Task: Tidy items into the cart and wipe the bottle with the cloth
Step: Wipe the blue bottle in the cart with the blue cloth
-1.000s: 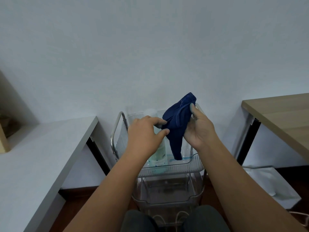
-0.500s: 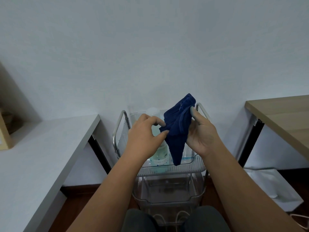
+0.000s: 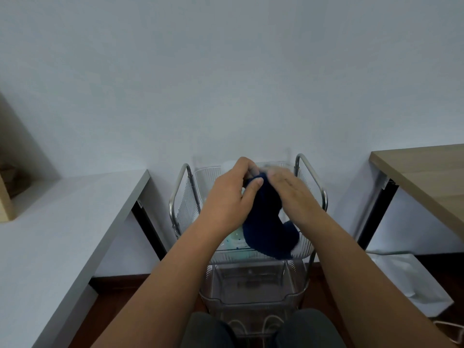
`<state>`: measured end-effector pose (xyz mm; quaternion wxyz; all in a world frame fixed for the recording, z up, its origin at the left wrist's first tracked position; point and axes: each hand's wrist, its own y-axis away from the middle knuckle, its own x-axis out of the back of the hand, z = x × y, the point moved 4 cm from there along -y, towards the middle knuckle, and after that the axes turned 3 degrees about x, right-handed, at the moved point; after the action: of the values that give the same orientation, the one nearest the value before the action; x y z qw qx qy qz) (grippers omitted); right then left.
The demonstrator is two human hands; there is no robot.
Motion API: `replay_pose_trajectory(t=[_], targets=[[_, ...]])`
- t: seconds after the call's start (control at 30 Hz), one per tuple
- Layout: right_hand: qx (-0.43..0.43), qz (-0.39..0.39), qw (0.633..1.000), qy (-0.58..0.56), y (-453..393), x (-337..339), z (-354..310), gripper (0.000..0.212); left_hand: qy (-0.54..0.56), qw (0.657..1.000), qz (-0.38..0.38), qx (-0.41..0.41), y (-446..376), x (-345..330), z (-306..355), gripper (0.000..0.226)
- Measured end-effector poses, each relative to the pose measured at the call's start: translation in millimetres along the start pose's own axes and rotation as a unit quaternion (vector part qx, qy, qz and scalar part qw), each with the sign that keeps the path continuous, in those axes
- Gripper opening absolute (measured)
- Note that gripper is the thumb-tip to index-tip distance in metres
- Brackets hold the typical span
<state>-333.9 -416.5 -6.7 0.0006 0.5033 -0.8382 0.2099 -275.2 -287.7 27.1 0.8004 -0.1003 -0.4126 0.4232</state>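
Both hands have dropped toward the cart since half a second ago, and the dark blue cloth that was held up and hanging free is now bunched low between them. The left hand has its thumb and curled fingers pinching the cloth's upper edge. The right hand has turned palm down; it lies over the cloth's right side with fingers fairly straight, blurred at the tips, so whether they grasp or just press I cannot tell. Below the left-hand fingers, the cloth's bulk sags into the clear top basket. Under the left wrist a pale greenish bottle peeks out in that basket, mostly hidden by hand and cloth, where before more of it stood in view. Its label shows only dark specks; no writing can be read. Left of the left hand runs a grey desk; right of the right hand, a wood-topped desk.
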Motion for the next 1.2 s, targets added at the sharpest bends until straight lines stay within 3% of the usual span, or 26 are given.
replay_pose_trajectory(t=[0.1, 0.3, 0.43, 0.5, 0.63, 0.77, 0.87, 0.93, 1.03, 1.2], targets=[[-0.008, -0.058, 0.996, -0.061, -1, -4, -5, 0.024, -0.023, 1.000, -0.004, 0.020, -3, 1, -12, 0.010], [-0.014, -0.089, 0.996, -0.002, -18, -4, 0, 0.018, 0.019, 0.992, 0.033, 0.120, 14, 12, -44, 0.013], [0.007, -0.046, 0.995, 0.087, -41, -2, -3, 0.004, 0.074, 0.981, 0.040, 0.173, 16, 18, -58, 0.017], [0.016, -0.023, 0.991, 0.128, -47, -6, -2, 0.016, 0.061, 0.980, 0.051, 0.183, 16, 18, -60, 0.018], [0.011, 0.044, 0.972, 0.232, -45, -20, 5, 0.012, 0.043, 0.974, 0.075, 0.208, 17, 21, -64, 0.018], [0.030, 0.122, 0.971, 0.203, -34, -22, 5, 0.016, -0.040, 0.984, 0.069, 0.159, 9, 35, -58, 0.026], [0.044, 0.110, 0.976, 0.182, -24, -32, 6, 0.003, -0.120, 0.992, 0.004, 0.041, -21, 52, -47, 0.035], [0.038, 0.099, 0.979, 0.174, -16, -41, 13, 0.024, -0.127, 0.986, -0.109, 0.001, -41, 57, -43, 0.036], [0.036, 0.120, 0.982, 0.138, -5, -51, 22, 0.029, -0.127, 0.964, -0.233, 0.003, -57, 52, -46, 0.036], [0.027, 0.138, 0.987, 0.073, -7, -62, 26, 0.022, -0.155, 0.965, -0.212, -0.022, -57, 48, -52, 0.038]])
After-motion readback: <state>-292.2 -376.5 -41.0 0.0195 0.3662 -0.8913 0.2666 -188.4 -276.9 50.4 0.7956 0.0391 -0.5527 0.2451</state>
